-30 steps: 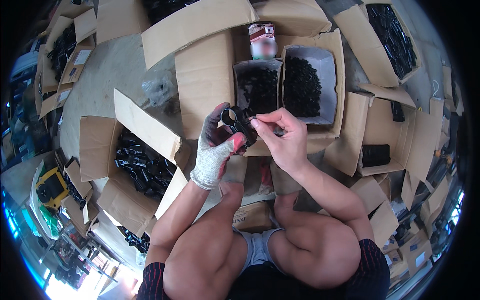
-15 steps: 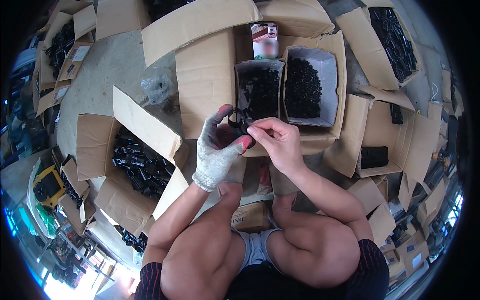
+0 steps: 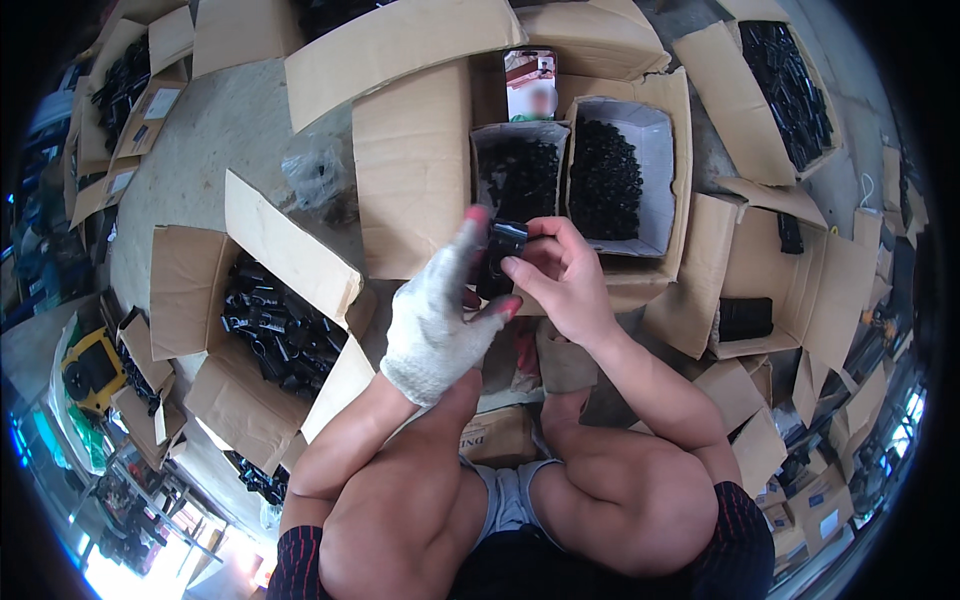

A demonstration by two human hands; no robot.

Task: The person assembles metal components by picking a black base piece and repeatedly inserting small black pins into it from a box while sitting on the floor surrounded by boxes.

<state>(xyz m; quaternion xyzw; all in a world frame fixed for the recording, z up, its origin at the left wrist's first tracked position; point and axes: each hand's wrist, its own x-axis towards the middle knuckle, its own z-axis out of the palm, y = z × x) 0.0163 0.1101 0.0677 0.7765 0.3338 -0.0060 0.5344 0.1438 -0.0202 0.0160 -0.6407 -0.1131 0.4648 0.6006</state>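
My right hand (image 3: 572, 285), bare, pinches a small shiny black plastic part (image 3: 506, 240) between thumb and fingers, in front of my body. Close on its left is my left hand (image 3: 430, 330), in a pale knit glove with red and dark fingertips. The gloved index finger and thumb are stretched apart around the part, and motion blurs the index finger. The other gloved fingers are mostly hidden behind it. Just beyond my hands, two lined bins sit in an open cardboard box (image 3: 410, 180): the left bin (image 3: 518, 165) and right bin (image 3: 608, 180) contain small black pieces.
A phone (image 3: 531, 85) leans behind the left bin. To the left, a carton (image 3: 185, 290) is full of black clamp-like parts; another filled carton (image 3: 785, 90) stands far right. Near right, an open carton (image 3: 765, 270) contains black items. A clear plastic bag (image 3: 312, 172) lies on the floor.
The gloved fingers have spread from their hold around the part. The part has turned, showing a shiny face, while my right hand keeps its pinch and has moved slightly.
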